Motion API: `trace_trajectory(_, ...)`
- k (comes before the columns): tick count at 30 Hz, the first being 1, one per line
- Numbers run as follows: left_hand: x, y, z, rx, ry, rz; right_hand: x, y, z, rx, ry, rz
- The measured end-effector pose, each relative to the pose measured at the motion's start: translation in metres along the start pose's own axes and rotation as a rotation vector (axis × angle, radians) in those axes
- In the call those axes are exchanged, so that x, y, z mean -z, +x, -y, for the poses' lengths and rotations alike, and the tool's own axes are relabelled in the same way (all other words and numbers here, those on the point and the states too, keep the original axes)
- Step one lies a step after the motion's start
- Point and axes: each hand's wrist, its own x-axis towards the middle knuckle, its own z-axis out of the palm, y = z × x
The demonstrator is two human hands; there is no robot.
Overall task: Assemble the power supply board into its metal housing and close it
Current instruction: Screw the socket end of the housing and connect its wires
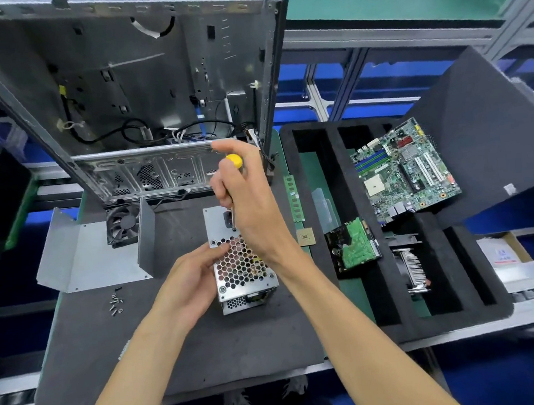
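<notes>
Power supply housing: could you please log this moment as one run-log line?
right hand grips screwdriver | tip on power supply housing | left hand steadies housing | loose screws on mat

Screwdriver tip (234, 228) hidden (behind right hand (246, 204)).
</notes>
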Motion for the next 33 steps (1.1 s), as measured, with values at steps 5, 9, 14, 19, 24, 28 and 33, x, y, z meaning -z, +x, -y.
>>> trace_trajectory(5, -0.003, -0.002, 0.000, -0.001, 0.014, -0.025, -0.004, 0.006, 0.006, -0.061, 0.026, -0.010)
trace_trajectory(9, -0.006, -0.002, 0.000, -0.004, 0.021, -0.032, -0.009, 0.008, 0.008, -0.016, 0.036, -0.001)
trace_trajectory(14, -0.006, -0.003, 0.001, -0.016, 0.025, -0.032, -0.009, 0.008, 0.010, -0.022, 0.012, 0.000)
trace_trajectory(19, -0.008, -0.004, 0.001, -0.037, 0.026, -0.034, -0.009, 0.007, 0.010, -0.022, 0.018, 0.048)
trace_trajectory(24, -0.009, -0.005, 0.002, -0.033, 0.017, -0.035, -0.008, 0.006, 0.010, -0.028, -0.002, 0.053)
trace_trajectory(28, -0.011, -0.006, 0.002, -0.049, 0.016, -0.033, -0.008, 0.007, 0.011, -0.029, 0.003, 0.063)
trace_trajectory(33, -0.009, -0.005, 0.002, -0.035, 0.017, -0.060, -0.003, 0.008, 0.011, -0.039, 0.027, 0.047)
